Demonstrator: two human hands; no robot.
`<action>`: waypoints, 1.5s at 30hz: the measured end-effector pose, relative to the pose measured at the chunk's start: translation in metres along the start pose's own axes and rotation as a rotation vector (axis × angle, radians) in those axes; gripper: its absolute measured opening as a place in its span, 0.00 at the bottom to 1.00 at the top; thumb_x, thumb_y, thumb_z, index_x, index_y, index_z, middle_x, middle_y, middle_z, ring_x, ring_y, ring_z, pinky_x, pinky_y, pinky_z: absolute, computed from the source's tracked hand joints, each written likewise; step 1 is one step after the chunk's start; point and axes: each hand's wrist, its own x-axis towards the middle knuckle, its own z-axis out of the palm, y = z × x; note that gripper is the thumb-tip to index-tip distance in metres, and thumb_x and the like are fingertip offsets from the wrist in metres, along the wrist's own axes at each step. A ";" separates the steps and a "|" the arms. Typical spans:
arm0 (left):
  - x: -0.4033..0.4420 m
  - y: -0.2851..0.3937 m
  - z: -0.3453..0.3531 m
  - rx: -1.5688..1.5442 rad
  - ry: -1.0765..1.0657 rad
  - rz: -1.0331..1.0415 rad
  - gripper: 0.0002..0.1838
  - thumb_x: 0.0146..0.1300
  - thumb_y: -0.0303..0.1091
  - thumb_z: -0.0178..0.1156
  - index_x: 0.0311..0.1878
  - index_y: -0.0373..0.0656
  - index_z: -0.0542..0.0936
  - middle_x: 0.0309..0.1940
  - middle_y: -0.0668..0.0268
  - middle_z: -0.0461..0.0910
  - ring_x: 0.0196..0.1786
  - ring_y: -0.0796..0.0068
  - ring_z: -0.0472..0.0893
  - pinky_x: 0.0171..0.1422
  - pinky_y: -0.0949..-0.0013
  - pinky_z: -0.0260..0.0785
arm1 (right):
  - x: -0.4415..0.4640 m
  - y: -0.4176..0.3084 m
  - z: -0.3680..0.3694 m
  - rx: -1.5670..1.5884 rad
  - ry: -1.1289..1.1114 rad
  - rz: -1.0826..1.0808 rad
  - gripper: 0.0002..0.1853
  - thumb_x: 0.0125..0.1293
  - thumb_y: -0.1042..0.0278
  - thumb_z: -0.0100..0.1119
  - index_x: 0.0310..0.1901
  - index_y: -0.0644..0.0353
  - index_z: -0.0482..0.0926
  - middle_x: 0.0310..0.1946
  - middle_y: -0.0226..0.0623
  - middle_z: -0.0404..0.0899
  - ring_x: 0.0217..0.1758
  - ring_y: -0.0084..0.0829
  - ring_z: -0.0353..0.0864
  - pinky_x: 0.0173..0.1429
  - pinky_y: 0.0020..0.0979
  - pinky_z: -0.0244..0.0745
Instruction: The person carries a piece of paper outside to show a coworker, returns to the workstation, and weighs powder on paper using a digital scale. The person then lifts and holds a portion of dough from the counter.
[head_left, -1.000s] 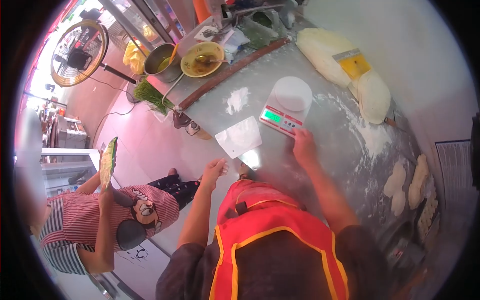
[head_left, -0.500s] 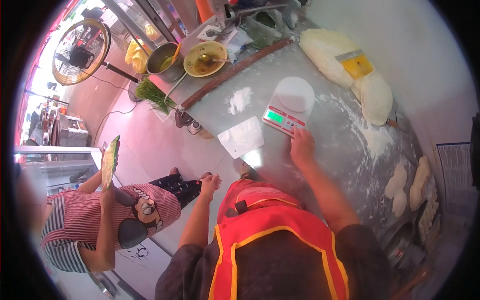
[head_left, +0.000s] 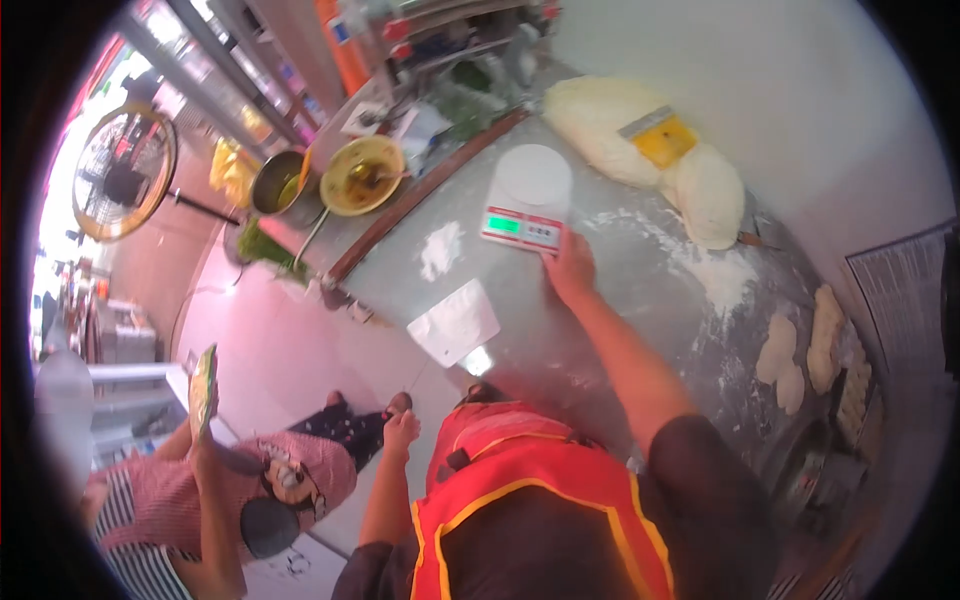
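Note:
My right hand (head_left: 571, 265) touches the lower right corner of a white kitchen scale (head_left: 533, 185), which has a red-edged panel and a lit green display. Nothing rests on the scale's round plate. My left hand (head_left: 402, 430) hangs beyond the table's near left edge, its fingers curled together, with no object visible in it. A white flour-dusted sheet (head_left: 454, 323) lies between my hands on the table (head_left: 620, 335). At the back right, a yellow-bladed scraper (head_left: 664, 139) rests on a large mass of pale dough (head_left: 590, 130), beside a smaller dough lump (head_left: 708, 197).
A person in a striped apron (head_left: 290, 480) stands at the left, holding a green packet (head_left: 203, 385). A brown wooden strip (head_left: 430, 190) borders a yellow bowl (head_left: 362, 176) and a metal pot (head_left: 280, 182). Dough pieces (head_left: 778, 355) lie at the right.
The view has shifted and turned. The scale now stands straighter in view, my right hand still at its corner. My left hand has drawn away from the white sheet and lowered.

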 end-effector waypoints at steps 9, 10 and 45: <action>-0.002 0.037 -0.001 0.438 -0.234 -0.037 0.11 0.60 0.36 0.52 0.27 0.39 0.73 0.21 0.71 0.72 0.22 0.83 0.71 0.24 0.80 0.62 | 0.075 0.038 -0.020 0.370 0.215 0.576 0.23 0.52 0.65 0.58 0.49 0.63 0.65 0.42 0.47 0.72 0.47 0.40 0.72 0.50 0.38 0.67; 0.001 0.039 -0.004 0.469 -0.255 -0.066 0.11 0.60 0.36 0.51 0.27 0.39 0.74 0.21 0.71 0.72 0.22 0.83 0.71 0.24 0.80 0.62 | 0.081 0.064 -0.026 0.409 0.258 0.664 0.22 0.52 0.65 0.57 0.48 0.63 0.66 0.41 0.46 0.72 0.46 0.39 0.72 0.49 0.37 0.67; -0.065 0.193 0.282 0.755 -0.855 0.364 0.18 0.62 0.41 0.50 0.48 0.37 0.73 0.37 0.66 0.76 0.39 0.80 0.73 0.42 0.74 0.67 | 0.001 0.228 -0.157 0.709 0.361 0.767 0.12 0.54 0.72 0.52 0.41 0.64 0.69 0.23 0.30 0.69 0.21 0.20 0.68 0.24 0.22 0.63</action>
